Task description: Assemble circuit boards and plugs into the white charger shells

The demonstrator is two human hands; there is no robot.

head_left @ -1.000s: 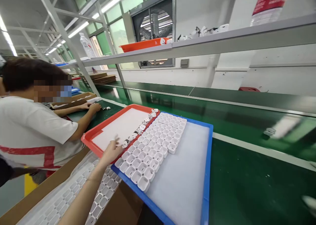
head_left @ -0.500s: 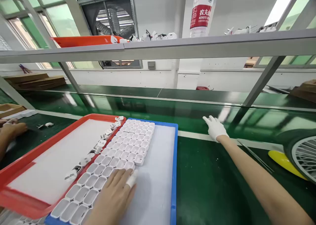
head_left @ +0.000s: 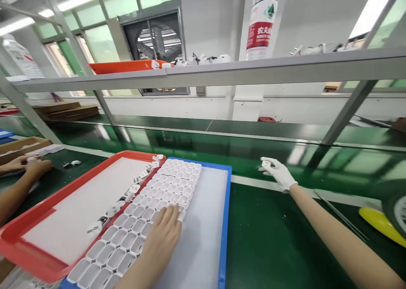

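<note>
At lower centre, left hand (head_left: 163,234) flat, open, on white shells (head_left: 165,191) in blue tray (head_left: 226,221). Right centre: gloved right hand (head_left: 279,172) pinches small white part (head_left: 265,164) over green belt (head_left: 222,149).

- A single view, from a camera worn on the person's head, looking forward and slightly down across the dark green counter (head_left: 285,238).
- It sits close above the flat blue plastic tray lined with white foam (head_left: 226,221), whose near end runs off the bottom edge.
- Both forearms enter from the bottom: the bare left hand (head_left: 165,234) is near the lens, the white-gloved right hand (head_left: 279,172) farther out.
- The view faces the long grey metal shelf (head_left: 253,67) at upper frame and the square wall fan (head_left: 157,41) behind it.
- With only one view, no overlap exists.
</note>
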